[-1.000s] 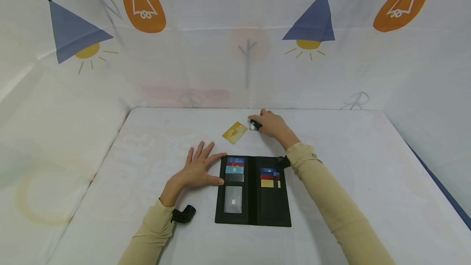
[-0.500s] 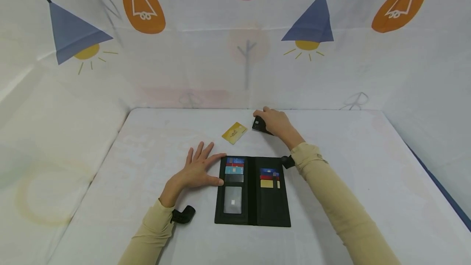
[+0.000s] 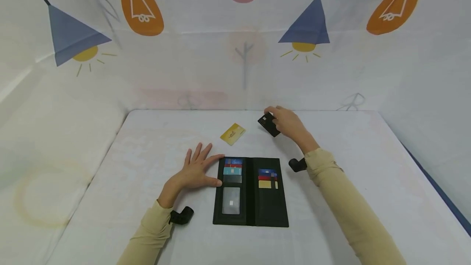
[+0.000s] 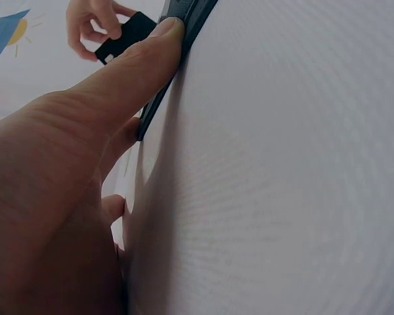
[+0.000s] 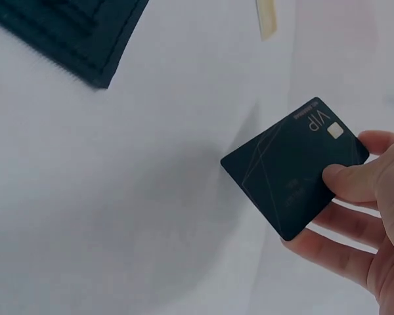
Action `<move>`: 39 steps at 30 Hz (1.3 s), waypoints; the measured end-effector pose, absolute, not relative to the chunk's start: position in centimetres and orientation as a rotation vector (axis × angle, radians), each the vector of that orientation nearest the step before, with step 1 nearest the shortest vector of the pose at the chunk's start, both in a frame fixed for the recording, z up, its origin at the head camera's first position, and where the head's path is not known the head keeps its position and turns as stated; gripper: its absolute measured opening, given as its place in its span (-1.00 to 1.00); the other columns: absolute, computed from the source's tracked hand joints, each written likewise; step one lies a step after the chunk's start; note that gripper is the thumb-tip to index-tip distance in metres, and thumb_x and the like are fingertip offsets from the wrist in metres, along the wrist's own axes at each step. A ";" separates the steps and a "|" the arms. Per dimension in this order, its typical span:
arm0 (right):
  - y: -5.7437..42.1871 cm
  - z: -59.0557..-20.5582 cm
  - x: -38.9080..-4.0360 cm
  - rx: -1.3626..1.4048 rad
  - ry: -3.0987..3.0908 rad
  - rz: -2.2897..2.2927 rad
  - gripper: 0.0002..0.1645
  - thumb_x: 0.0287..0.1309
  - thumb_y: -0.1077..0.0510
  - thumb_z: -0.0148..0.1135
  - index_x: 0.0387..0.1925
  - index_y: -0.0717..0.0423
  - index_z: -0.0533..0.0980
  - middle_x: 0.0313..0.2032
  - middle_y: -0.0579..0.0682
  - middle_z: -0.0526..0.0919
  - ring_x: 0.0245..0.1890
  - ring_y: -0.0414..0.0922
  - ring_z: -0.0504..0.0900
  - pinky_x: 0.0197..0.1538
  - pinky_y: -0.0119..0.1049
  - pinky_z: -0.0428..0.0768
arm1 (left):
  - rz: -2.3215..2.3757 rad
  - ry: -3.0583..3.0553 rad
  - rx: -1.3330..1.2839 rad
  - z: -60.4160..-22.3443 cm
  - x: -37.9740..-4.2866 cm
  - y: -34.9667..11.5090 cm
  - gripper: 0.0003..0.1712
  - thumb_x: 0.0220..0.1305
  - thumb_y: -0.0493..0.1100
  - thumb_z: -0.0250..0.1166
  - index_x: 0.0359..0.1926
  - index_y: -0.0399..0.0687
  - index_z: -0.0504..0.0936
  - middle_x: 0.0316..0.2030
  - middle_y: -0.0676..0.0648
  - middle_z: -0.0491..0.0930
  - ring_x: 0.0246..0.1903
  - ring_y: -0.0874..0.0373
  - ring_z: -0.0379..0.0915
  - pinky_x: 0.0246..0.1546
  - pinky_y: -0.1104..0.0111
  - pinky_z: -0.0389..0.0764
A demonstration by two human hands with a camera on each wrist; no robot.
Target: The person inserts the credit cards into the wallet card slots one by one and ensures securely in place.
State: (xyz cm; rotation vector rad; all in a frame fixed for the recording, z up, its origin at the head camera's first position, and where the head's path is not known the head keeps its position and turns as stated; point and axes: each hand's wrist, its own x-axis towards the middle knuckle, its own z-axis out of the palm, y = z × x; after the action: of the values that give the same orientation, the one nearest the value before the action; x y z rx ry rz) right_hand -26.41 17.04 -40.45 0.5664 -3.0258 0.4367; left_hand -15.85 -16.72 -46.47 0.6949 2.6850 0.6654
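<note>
A black card (image 5: 282, 170) with a chip and the letters VIP is pinched between the thumb and fingers of my right hand (image 3: 290, 124), lifted off the table near its back edge. The black card holder (image 3: 270, 212) lies spread flat, with several cards in the slots of both halves and a clear window at lower left. My left hand (image 3: 195, 173) rests at its left edge, fingers spread, with the thumb and index finger touching the border. Behind the holder a yellow card (image 3: 233, 133) lies flat on the table.
The white table (image 3: 147, 134) is bordered by white cloth walls printed with lamps and bulbs (image 3: 141, 7). A black wrist camera (image 3: 182, 216) sits on the left wrist, another (image 3: 297, 165) on the right.
My right hand has picked the black card up from the table and moved it slightly right, its dark face turning into view. My left hand stays in place at the holder.
</note>
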 end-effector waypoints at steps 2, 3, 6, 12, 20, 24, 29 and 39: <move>17.5 -40.4 -26.1 0.561 -3.026 0.475 -0.53 0.33 0.35 0.13 0.23 0.04 0.44 -0.02 0.22 0.61 -0.27 0.04 0.60 -0.33 -0.17 0.54 | 0.658 2.683 0.690 -46.5 -15.8 -16.8 -0.01 0.05 0.34 0.42 0.47 0.27 0.27 0.57 -0.20 -0.25 0.52 -0.24 -0.62 0.39 -0.21 -0.54; 17.7 -40.4 -25.9 0.562 -3.021 0.484 -0.54 0.33 0.35 0.13 0.23 0.04 0.44 -0.03 0.23 0.62 -0.23 0.06 0.62 -0.31 -0.15 0.56 | 0.652 2.683 0.690 -46.6 -15.8 -16.8 -0.01 0.05 0.34 0.41 0.47 0.27 0.26 0.57 -0.19 -0.26 0.52 -0.24 -0.63 0.39 -0.21 -0.54; 18.1 -40.4 -25.4 0.559 -2.997 0.527 -0.55 0.33 0.35 0.13 0.22 0.05 0.44 -0.06 0.24 0.62 -0.19 0.11 0.64 -0.28 -0.10 0.59 | 0.639 2.688 0.693 -46.7 -15.8 -16.9 -0.01 0.06 0.35 0.40 0.48 0.28 0.25 0.57 -0.19 -0.26 0.52 -0.24 -0.62 0.40 -0.21 -0.53; 18.7 -40.7 -24.4 0.572 -2.945 0.611 -0.55 0.33 0.35 0.13 0.21 0.07 0.43 -0.08 0.25 0.65 -0.23 0.10 0.65 -0.28 -0.09 0.60 | 0.666 2.697 0.710 -46.7 -15.7 -17.0 -0.02 0.06 0.33 0.42 0.47 0.24 0.28 0.57 -0.23 -0.23 0.51 -0.28 -0.59 0.39 -0.25 -0.51; 18.4 -40.2 -22.9 0.557 -2.962 0.816 -0.54 0.35 0.32 0.13 0.24 0.10 0.37 -0.08 0.22 0.63 -0.12 0.11 0.65 -0.16 -0.03 0.63 | 0.672 2.698 0.709 -46.6 -15.6 -17.0 -0.02 0.06 0.32 0.42 0.46 0.21 0.29 0.56 -0.24 -0.21 0.51 -0.29 -0.57 0.39 -0.25 -0.49; 18.1 -40.2 -22.1 0.573 -2.949 0.933 -0.53 0.34 0.32 0.14 0.24 0.12 0.34 -0.11 0.20 0.63 -0.15 0.09 0.64 -0.19 -0.07 0.62 | 0.686 2.695 0.707 -46.5 -15.6 -16.9 -0.02 0.05 0.31 0.43 0.46 0.20 0.30 0.56 -0.24 -0.20 0.51 -0.29 -0.57 0.39 -0.25 -0.50; 18.0 -40.8 -21.1 0.576 -2.957 1.061 -0.53 0.34 0.33 0.14 0.23 0.12 0.30 -0.11 0.19 0.60 -0.18 0.05 0.63 -0.27 -0.18 0.61 | 0.687 2.695 0.707 -46.4 -15.6 -16.9 -0.02 0.06 0.31 0.43 0.46 0.20 0.30 0.56 -0.24 -0.20 0.51 -0.30 -0.57 0.38 -0.25 -0.50; 18.1 -42.2 -18.5 0.533 -2.870 1.469 -0.53 0.29 0.34 0.16 0.19 0.19 0.28 -0.14 0.21 0.50 -0.30 0.00 0.63 -0.34 -0.10 0.72 | 0.684 2.689 0.708 -46.4 -15.8 -16.8 0.00 0.04 0.34 0.42 0.47 0.23 0.28 0.57 -0.22 -0.23 0.51 -0.28 -0.60 0.39 -0.23 -0.53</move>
State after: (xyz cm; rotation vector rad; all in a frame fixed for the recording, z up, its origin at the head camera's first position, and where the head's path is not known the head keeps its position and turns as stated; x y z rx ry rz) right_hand -18.50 18.05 -42.19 0.5330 -2.8704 1.4694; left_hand -15.78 -16.75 -46.40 0.7080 2.6894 0.6842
